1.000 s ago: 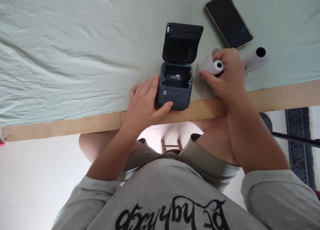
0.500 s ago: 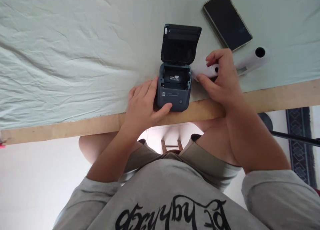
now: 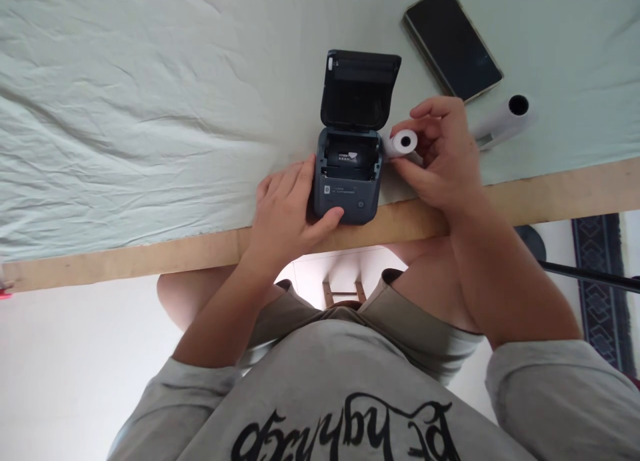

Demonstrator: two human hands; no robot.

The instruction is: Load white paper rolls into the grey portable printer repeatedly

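Here: small white roll (image 3: pixel 399 143), end facing up, gripped by right hand (image 3: pixel 447 157), just right of printer (image 3: pixel 345 193) (left hand (image 3: pixel 285 204) spread against it).

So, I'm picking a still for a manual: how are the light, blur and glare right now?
In the head view, the floor at lower left looks washed out, the cloth shows soft fold shadows, the small print on the printer is too blurred to read, and the dark phone shows no strong glare.
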